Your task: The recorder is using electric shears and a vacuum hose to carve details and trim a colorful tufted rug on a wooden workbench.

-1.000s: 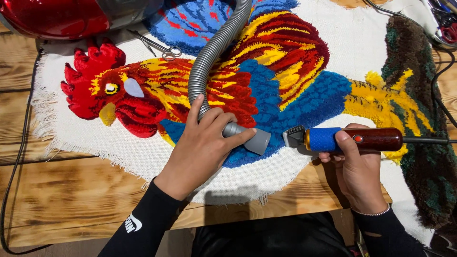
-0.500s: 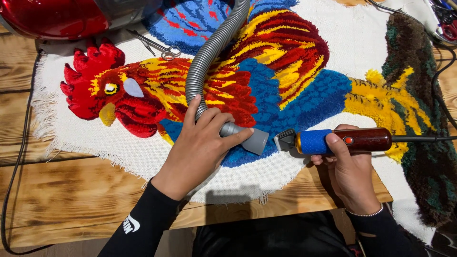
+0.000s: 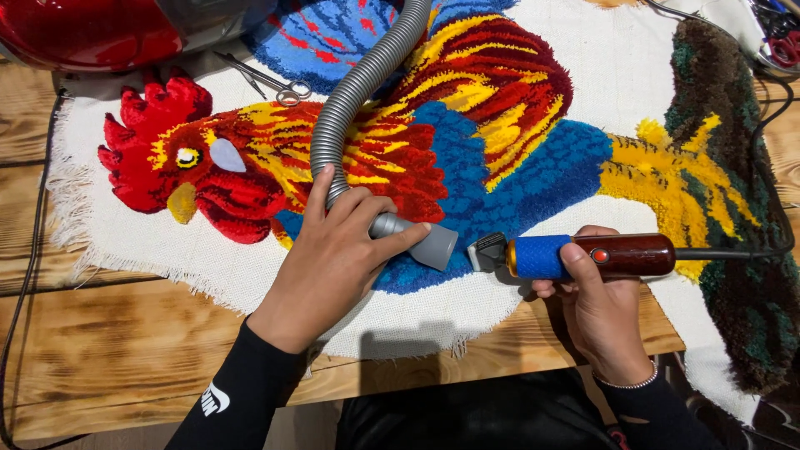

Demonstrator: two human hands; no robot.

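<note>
Scorched, knotty plank bench point(image 3: 125, 350) under everything, grain running left to right. Spread over it lies a tufted rooster rug point(image 3: 467, 158) on white woven backing cloth, frayed along the near edge and overhanging the bench front; pile is dense and matte, in red, yellow, orange and two blues, with a dark green-brown tail section at far right.

Left hand point(image 3: 333, 250) is wrapped around the grey ribbed vacuum hose point(image 3: 350, 100) just behind its smooth grey plastic nozzle point(image 3: 429, 243), fingers curled over the top, thumb along the hose. Nozzle mouth sits low on the blue pile, facing the tool head, apparently so loose fluff is drawn off where it is cut.

Right hand point(image 3: 596, 312) is closed from below around a corded electric trimmer point(image 3: 583, 256): blue textured grip sleeve, glossy reddish-brown barrel, small black blade head. The head rests at the blue belly edge near the white backing, just beside the nozzle, not quite touching it. Black cord trails off right.

Hose arcs up across the wing toward a glossy red vacuum body point(image 3: 92, 29) at top left. Steel scissors point(image 3: 267, 82) lie flat on the backing above the rooster's neck, well apart from both hands.
</note>
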